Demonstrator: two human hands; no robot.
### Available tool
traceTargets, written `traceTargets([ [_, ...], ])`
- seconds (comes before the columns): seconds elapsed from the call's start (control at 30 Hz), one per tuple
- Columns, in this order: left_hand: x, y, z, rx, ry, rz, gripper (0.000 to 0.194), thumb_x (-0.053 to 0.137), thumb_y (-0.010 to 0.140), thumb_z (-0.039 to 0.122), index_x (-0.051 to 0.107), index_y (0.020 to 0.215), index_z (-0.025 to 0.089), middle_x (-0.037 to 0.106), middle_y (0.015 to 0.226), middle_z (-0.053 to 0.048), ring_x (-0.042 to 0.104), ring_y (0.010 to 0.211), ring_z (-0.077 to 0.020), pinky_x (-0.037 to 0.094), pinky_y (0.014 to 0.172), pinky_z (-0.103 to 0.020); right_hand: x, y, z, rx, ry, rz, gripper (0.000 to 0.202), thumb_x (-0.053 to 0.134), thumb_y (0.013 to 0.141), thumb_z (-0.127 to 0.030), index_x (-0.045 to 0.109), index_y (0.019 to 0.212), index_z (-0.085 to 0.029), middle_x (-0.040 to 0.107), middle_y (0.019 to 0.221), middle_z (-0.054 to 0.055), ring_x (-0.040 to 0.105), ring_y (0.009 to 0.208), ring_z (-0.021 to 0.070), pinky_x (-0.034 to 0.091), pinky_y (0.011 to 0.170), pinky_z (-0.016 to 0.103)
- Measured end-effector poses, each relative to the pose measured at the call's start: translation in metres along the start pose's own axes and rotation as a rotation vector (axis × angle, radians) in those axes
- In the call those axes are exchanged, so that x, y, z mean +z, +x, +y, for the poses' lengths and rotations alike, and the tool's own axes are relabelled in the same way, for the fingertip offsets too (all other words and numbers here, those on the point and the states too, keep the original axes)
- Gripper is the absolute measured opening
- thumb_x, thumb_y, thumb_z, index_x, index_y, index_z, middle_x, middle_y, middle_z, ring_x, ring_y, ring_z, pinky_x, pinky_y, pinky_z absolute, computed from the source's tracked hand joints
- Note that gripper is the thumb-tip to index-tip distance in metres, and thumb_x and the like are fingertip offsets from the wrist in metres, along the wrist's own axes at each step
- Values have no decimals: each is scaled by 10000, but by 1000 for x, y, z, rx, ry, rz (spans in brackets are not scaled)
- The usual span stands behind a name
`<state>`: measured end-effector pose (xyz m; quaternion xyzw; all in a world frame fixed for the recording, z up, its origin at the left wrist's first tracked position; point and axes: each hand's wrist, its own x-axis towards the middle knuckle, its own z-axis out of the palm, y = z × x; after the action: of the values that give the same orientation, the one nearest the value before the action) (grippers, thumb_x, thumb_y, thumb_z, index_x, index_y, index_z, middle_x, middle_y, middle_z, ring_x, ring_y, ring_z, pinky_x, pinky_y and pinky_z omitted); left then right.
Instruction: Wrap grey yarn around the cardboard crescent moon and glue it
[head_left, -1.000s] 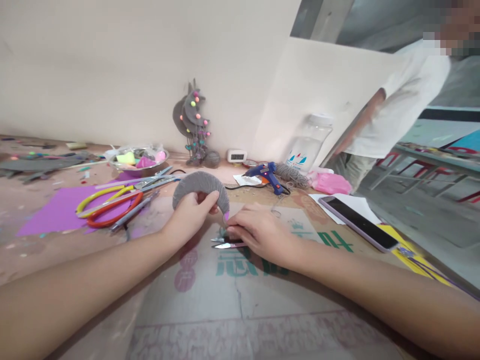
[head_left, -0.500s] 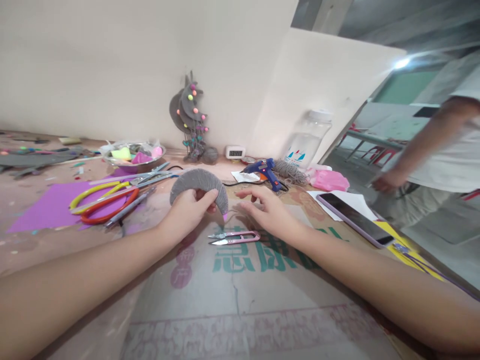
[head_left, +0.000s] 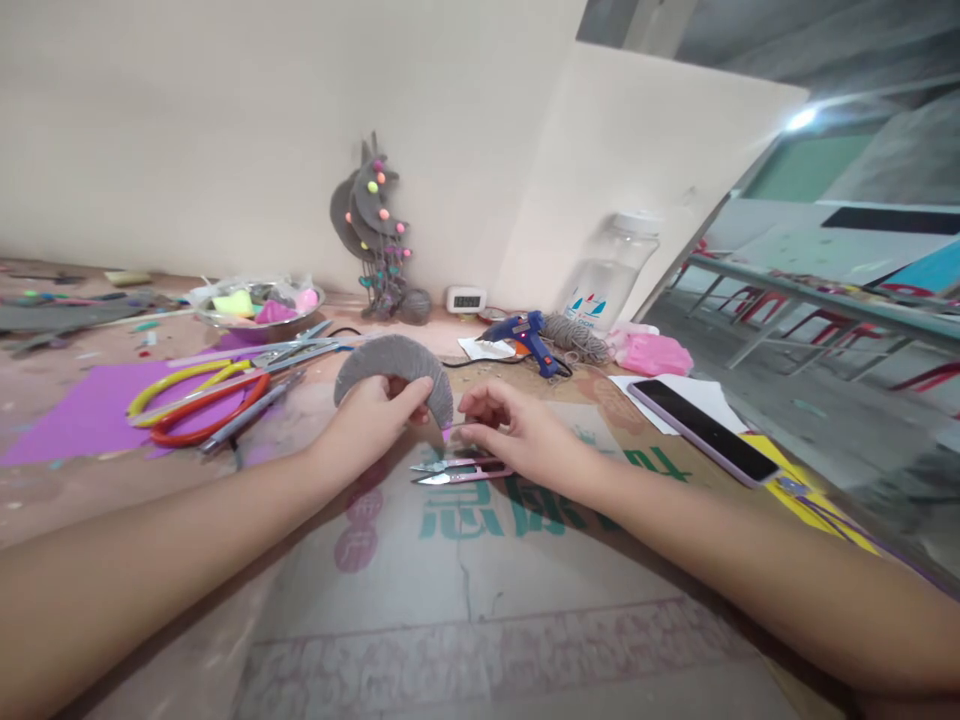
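My left hand [head_left: 381,412] grips a crescent [head_left: 390,358] wrapped in grey yarn, its thumb pressed on the inner edge. A little purple shows at the crescent's lower right tip. Close beside that tip, my right hand [head_left: 510,425] is closed in a pinch on what looks like a thin strand of grey yarn [head_left: 454,426]; the strand is blurred. Pink thread snips [head_left: 457,472] lie on the cardboard [head_left: 360,640] just below the hands, their handle partly hidden by my right hand.
A blue glue gun [head_left: 529,338], a grey yarn bundle [head_left: 576,340] and a bottle [head_left: 611,275] stand behind. Scissors [head_left: 214,400] and a metal bowl [head_left: 259,325] are left, a phone [head_left: 701,430] right. A decorated crescent hanging [head_left: 375,220] leans on the wall beside a timer [head_left: 466,299].
My right hand has moved left to the crescent's tip, and its spread fingers have closed in a pinch. The left hand keeps its hold. A person at the right has left the view.
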<state>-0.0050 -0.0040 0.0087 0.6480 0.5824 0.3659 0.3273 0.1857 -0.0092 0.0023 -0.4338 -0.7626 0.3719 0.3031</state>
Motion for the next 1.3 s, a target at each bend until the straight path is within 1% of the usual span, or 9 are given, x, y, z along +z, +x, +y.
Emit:
traceTargets([
  [0.17,2,0,-1,-10,0,-8,397,480,791,491,632,596,180,689,648,-14,597,645,-181,414,643,-259,-5,0,-1,0,-198,74,148,547,814,-293,655,811,-193,624,773,7,550,664,109,453,573,224],
  [0.43,3,0,1,20,-41,-48,390,469,800,465,596,566,180,648,586,-14,559,559,-167,399,592,-267,0,2,1,144,-33,37,192,554,795,-348,647,820,-182,513,589,-19,465,502,94,406,395,191],
  [0.6,4,0,1,49,-79,-59,374,479,792,459,612,595,172,665,627,-28,592,621,-180,412,617,-269,-4,1,-2,21,-149,39,216,502,834,-299,677,850,-173,632,731,20,555,652,125,455,576,239],
  [0.7,3,-1,2,43,-69,-58,376,489,788,458,609,577,171,657,605,-21,591,602,-173,416,612,-265,-9,3,-4,-117,-186,93,280,438,876,-301,679,912,-163,664,915,53,585,865,158,447,766,287],
  [0.77,3,-2,3,21,-75,-62,371,503,781,464,607,581,170,652,595,-15,572,560,-160,411,580,-263,-10,5,-3,-127,-164,139,289,457,869,-331,674,945,-156,657,948,64,579,892,164,432,787,293],
  [0.87,4,-2,2,25,-97,-103,376,506,790,485,613,626,163,652,621,-16,566,559,-150,412,574,-259,-8,8,0,-10,-74,142,282,537,812,-381,669,902,-149,633,789,33,556,706,135,420,649,261],
  [1.0,6,0,-1,75,-141,-158,405,497,804,521,595,657,156,654,652,-35,597,636,-164,441,636,-264,-3,7,1,119,136,77,285,579,768,-433,606,738,-150,471,539,-49,384,468,68,314,468,212],
  [1.2,11,-2,-2,165,-292,-189,316,493,817,475,537,708,182,641,704,-30,621,678,-169,479,657,-282,-5,7,-2,151,280,154,311,604,734,-466,548,687,-164,419,511,-70,331,425,49,266,424,198],
  [1.3,12,-5,-1,212,-307,-145,226,560,776,386,436,689,219,626,715,4,627,703,-165,486,671,-285,-5,8,0,163,302,167,311,616,722,-459,544,675,-160,427,527,-66,318,425,43,254,414,192],
])
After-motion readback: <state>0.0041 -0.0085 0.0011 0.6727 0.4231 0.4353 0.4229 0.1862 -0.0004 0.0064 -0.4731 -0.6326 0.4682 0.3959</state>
